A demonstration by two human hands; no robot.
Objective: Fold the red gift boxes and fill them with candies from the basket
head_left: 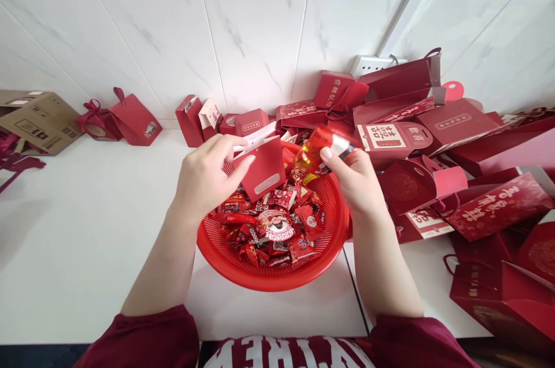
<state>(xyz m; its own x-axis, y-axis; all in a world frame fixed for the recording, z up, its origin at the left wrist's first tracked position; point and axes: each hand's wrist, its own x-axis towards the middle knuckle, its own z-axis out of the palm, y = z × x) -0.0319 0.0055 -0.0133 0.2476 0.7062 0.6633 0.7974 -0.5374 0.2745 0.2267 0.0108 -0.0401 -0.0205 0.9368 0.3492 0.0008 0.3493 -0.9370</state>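
My left hand point(212, 174) grips the top edge of a small red gift box point(262, 168), whose flaps stand up at the top. The box is tilted over a red plastic basket point(277, 282). In my right hand point(351, 174) is a shiny red and gold candy packet point(318, 148), pinched under the thumb and slightly blurred. It is just right of the box. Inside the basket lie many red-wrapped candies point(281, 197) and a round cartoon label point(276, 225). The far part of the basket is hidden behind the box and my hands.
On the right, red gift boxes point(459, 125) are piled up, several with open tops. More red boxes point(251, 121) line the wall. A brown cardboard box point(41, 121) stands at far left, near two closed red boxes point(134, 118). A white power strip point(375, 66) is against the wall.
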